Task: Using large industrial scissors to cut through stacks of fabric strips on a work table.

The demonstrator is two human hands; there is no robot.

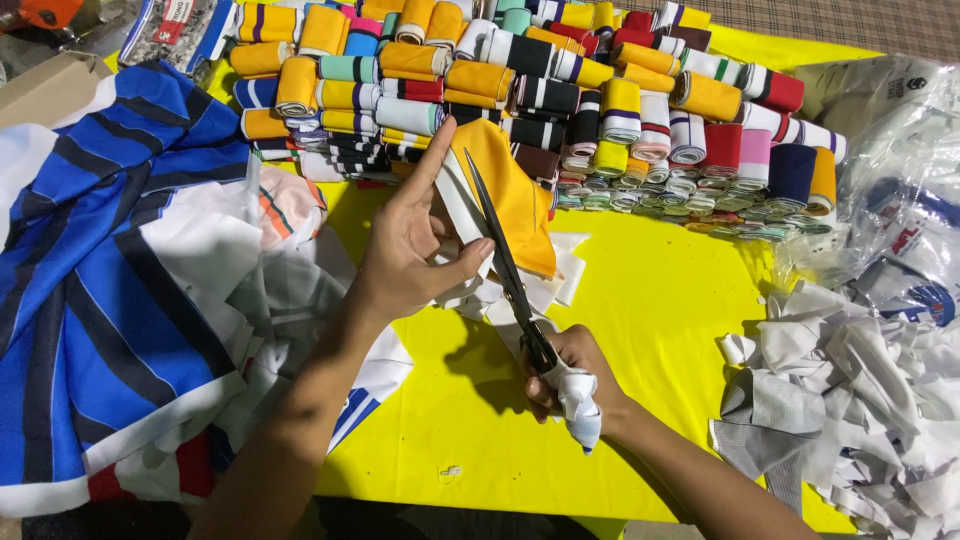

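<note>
The left hand (410, 255) pinches the orange-and-white fabric strip (505, 195) between closed fingers above the yellow worktop (660, 310), while the right hand (570, 375), closed around the handles, holds the scissors (505, 265) along the strip's long axis, blades apparently slightly parted.

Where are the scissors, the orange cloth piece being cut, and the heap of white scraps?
scissors (500, 245), head view, on the dark blades.
orange cloth piece (510, 190), head view, on its flat middle.
heap of white scraps (850, 390), head view, on the pile's centre.
</note>
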